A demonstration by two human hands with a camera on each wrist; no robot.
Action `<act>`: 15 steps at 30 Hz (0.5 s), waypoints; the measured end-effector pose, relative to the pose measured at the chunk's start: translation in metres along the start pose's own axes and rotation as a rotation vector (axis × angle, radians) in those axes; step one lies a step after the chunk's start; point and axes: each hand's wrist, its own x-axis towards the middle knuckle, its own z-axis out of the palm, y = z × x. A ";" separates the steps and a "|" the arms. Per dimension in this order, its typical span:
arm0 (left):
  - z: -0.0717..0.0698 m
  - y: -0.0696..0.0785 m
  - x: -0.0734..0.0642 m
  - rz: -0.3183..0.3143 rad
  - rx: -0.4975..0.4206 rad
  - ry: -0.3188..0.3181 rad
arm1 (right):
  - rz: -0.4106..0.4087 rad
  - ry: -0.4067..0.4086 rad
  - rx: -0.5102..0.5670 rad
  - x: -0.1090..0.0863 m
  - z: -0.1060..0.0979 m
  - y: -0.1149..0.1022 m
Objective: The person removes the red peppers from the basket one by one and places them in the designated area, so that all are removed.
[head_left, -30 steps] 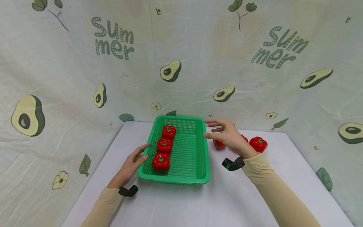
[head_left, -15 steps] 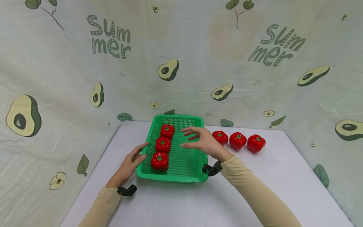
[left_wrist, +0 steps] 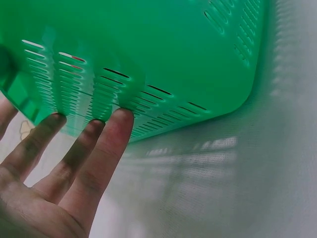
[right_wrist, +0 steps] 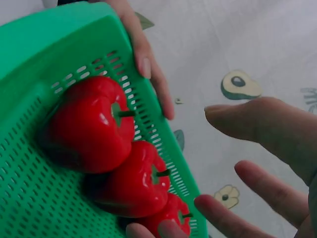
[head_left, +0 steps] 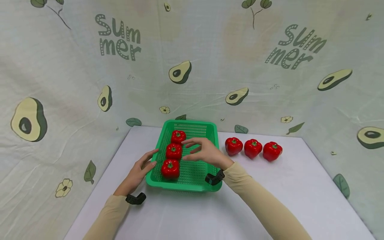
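Note:
A green plastic basket (head_left: 192, 187) holds three red bell peppers in a row along its left side: a near one (head_left: 170, 169), a middle one (head_left: 174, 151) and a far one (head_left: 178, 136). My left hand (head_left: 138, 173) touches the basket's left side. In the left wrist view, its straight fingers (left_wrist: 94, 158) rest against the slotted outer wall. Over the basket is my right hand (head_left: 207, 154), with thumb and fingers spread apart and nothing between them. Its fingertips come close to the middle and far peppers in the head view; the right wrist view shows the peppers beneath.
Three more bell peppers stand in a row on the white table right of the basket: a left one (head_left: 233, 146), a middle one (head_left: 253, 148) and a right one (head_left: 272, 151). A patterned cloth (head_left: 207, 50) hangs behind the table and along both sides.
My right hand has moved left from the basket's right rim to above its inside, near the row of peppers. My left hand has stayed at the basket's left side.

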 end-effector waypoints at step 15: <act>0.000 0.003 0.001 -0.023 -0.011 -0.004 | -0.015 -0.222 -0.071 0.023 0.013 0.007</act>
